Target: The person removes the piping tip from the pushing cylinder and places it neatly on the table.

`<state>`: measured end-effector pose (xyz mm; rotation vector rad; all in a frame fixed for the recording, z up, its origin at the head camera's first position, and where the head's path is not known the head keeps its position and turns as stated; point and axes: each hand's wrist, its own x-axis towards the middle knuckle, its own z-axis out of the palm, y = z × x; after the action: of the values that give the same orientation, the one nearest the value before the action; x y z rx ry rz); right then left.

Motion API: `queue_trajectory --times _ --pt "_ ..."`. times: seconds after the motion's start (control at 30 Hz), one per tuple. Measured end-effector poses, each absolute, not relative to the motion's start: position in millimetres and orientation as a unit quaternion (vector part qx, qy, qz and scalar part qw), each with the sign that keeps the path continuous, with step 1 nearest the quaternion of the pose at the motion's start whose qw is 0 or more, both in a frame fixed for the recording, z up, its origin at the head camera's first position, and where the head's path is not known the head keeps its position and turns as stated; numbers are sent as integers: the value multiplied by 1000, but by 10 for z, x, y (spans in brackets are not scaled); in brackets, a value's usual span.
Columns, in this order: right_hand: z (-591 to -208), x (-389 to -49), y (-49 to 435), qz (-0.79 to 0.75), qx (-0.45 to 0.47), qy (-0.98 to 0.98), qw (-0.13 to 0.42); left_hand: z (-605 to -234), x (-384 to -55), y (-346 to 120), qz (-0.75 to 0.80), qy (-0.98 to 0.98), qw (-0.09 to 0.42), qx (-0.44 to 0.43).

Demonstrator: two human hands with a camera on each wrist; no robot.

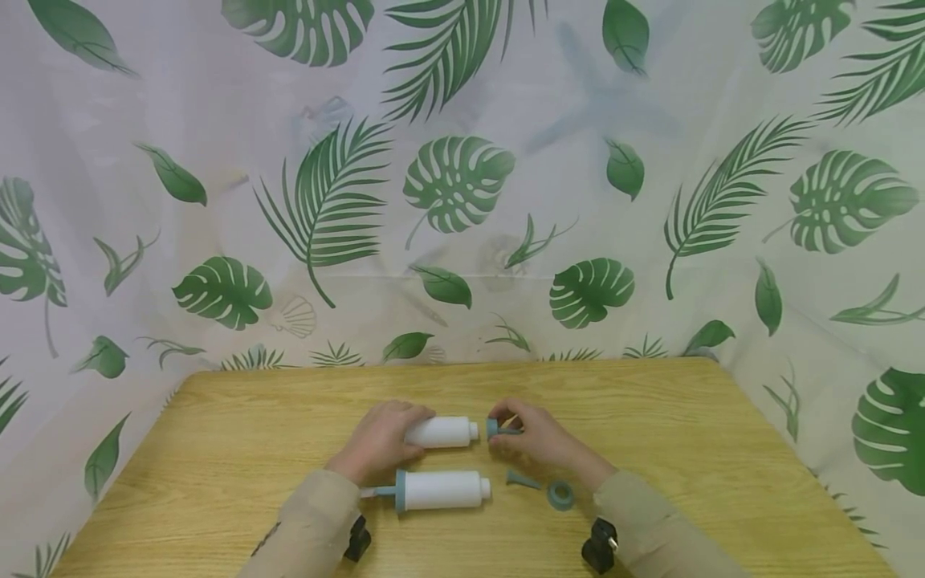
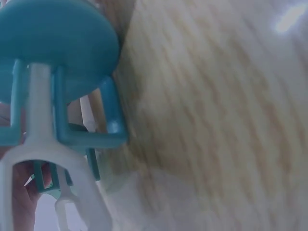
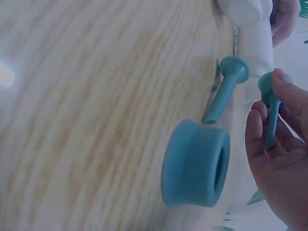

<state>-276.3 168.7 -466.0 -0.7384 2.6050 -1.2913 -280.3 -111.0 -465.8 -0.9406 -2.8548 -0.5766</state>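
My left hand [image 1: 385,437] grips the far white syringe-like tube [image 1: 442,432], which lies on its side with its narrow neck to the right. Between the thumb and fingers of my right hand [image 1: 536,440] is a teal nozzle [image 3: 272,110], its wide end facing that neck, a small gap apart. Nearer me lies a second white syringe-like tube [image 1: 444,490], with a teal flange [image 2: 72,43] and white plunger handle [image 2: 38,149] on its left end. A loose teal nozzle [image 3: 226,89] and a teal ring [image 3: 192,168] lie to its right.
All of this lies on a wood-grain table [image 1: 253,449]. A leaf-patterned curtain [image 1: 462,305] hangs behind the table and along both sides. Dark wrist-worn devices [image 1: 600,546] sit at both sleeves.
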Motion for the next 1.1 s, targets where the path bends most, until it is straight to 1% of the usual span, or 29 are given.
queue_trajectory --times 0.3,0.57,0.67,0.8,0.93,1.1 --pt "-4627 -2753 1700 -431 -242 867 66 -4633 -2795 -1105 -197 -934 35 -296" --pt "-4582 -2737 1693 -426 -256 865 60 -4552 -2765 -1039 -176 -931 68 -313" --pt "-4550 -2721 1671 -427 -254 865 63 -4504 -2747 -981 -191 -924 75 -323" --pt "-4500 -2701 1631 -430 -260 862 65 -4450 -2731 -861 -211 -909 95 -348" --pt "-4470 -2692 1595 -427 -284 857 54 -4410 -2706 -733 -228 -889 118 -379" --pt "-4456 -2682 1560 -419 -309 853 33 -4384 -2661 -619 -242 -879 122 -392"
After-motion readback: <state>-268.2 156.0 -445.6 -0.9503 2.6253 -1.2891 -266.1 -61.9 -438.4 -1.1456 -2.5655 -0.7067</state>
